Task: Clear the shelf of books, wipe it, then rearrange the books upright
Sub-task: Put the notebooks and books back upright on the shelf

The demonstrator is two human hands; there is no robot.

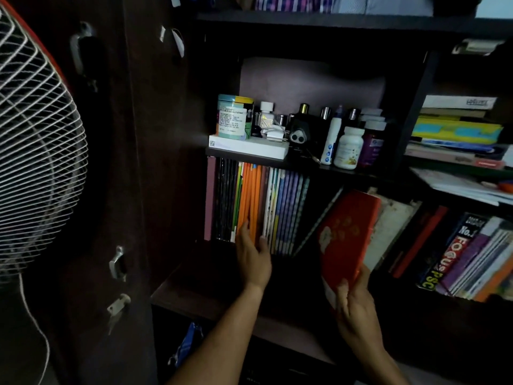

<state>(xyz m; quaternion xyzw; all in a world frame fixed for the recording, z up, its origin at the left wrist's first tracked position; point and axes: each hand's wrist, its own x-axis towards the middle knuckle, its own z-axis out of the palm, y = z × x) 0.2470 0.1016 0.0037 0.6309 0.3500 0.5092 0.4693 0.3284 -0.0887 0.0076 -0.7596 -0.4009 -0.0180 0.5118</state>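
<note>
A row of thin books (255,204) stands upright at the left of the dark shelf (194,295), with orange, black and purple spines. My left hand (254,257) rests flat against the lower ends of the orange spines, fingers straight. My right hand (352,304) grips the bottom edge of a thick red book (347,234), which tilts to the left in the gap to the right of the row. Behind it lean a thin grey book (319,220) and a worn pale book (391,226).
Bottles, a tin and a white box (249,147) crowd the small shelf above. More books (472,257) lean in the right compartment, with stacks (458,129) above. A standing fan (33,151) fills the left edge beside the cupboard door (111,162).
</note>
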